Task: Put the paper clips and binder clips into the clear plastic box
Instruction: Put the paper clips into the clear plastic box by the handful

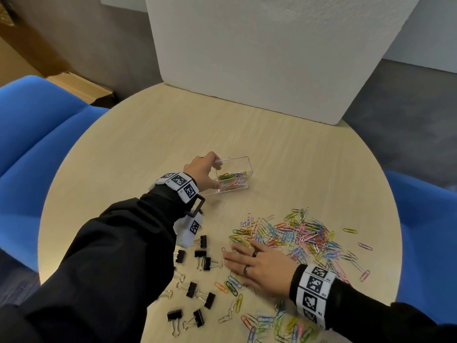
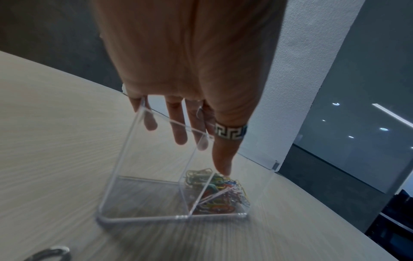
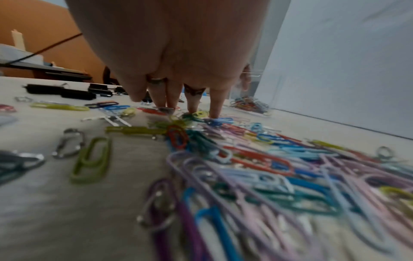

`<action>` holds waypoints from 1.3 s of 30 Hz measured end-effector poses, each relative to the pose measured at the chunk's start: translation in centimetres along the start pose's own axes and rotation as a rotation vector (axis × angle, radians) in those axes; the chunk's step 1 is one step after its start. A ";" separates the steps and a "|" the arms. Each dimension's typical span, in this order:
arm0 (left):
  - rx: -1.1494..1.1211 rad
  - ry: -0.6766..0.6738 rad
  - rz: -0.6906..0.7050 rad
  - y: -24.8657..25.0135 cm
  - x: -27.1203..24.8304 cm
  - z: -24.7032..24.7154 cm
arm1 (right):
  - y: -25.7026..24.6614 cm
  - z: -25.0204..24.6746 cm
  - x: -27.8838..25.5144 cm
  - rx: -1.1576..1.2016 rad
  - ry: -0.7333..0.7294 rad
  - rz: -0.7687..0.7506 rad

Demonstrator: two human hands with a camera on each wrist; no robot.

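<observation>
Fingers [image 1: 233,256] of our right hand [image 1: 259,271] lie spread flat on the loose paper clips [image 1: 296,238] nr the table's [image 1: 148,144] near-right edge, gripping nothing. Our left hand [image 1: 201,173] clamps the clear plastic box [image 1: 232,175] mid-table, fingers over one wall, thumb at its near corner. We're early: a few coloured clips inside; most paper clips and all black binder clips [image 1: 197,288] remain outside. Thin coated wire loops, hard see-through box w/ divider, pale woodgrain top.

free: bare table [image 1: 153,144] left of box [image 1: 243,162] | blocked: white board [image 1: 272,58] behind
</observation>
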State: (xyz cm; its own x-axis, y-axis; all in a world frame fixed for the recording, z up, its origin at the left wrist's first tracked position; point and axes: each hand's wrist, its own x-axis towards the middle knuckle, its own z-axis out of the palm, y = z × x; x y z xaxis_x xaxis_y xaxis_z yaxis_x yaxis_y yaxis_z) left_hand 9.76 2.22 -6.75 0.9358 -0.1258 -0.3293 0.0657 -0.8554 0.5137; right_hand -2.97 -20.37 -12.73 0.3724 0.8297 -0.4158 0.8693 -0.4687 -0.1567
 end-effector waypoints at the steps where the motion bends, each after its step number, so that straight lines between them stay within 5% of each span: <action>1: 0.002 0.003 0.001 0.0 0.0 0.0 | 0.1 -0.2 -0.2 0.024 0.001 0.030; 6: 0.000 -0.008 0.005 -0.1 0.2 0.0 | -1.1 -1.4 -1.2 0.018 0.058 0.030; 10: 0.005 -0.001 0.020 -0.1 0.1 0.0 | -3.1 0.5 -1.2 -0.124 -0.061 -0.078; 15: 0.010 0.000 0.023 -0.3 0.2 0.1 | -2.3 1.1 -2.9 -0.203 -0.060 -0.015; 20: 0.012 0.000 0.028 -0.5 0.4 0.2 | -4.9 4.0 -3.7 -0.287 -0.066 -0.215; 24: 0.016 0.001 0.034 -0.6 0.4 0.2 | -4.4 4.5 -4.2 -0.285 -0.076 -0.190; 30: 0.017 0.001 0.036 -0.6 0.5 0.3 | -3.3 -0.9 -5.8 0.109 0.120 0.047; 33: 0.011 0.006 0.037 -0.6 0.5 0.3 | -5.5 -2.8 -5.5 0.450 -0.052 0.051; 36: 0.008 0.009 0.033 -0.5 0.4 0.3 | -7.2 -1.5 -4.4 0.538 -0.236 0.014; 39: 0.003 0.009 0.033 -0.4 0.4 0.3 | -6.7 0.1 -3.2 0.619 -0.245 0.078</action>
State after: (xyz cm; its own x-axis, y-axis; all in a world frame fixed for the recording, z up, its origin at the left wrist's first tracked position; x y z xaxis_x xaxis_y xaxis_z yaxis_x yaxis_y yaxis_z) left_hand 10.03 2.38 -7.34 0.9404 -0.1497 -0.3054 0.0339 -0.8523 0.5220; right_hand -10.01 -19.89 -10.40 0.2786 0.7274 -0.6271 0.4687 -0.6729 -0.5723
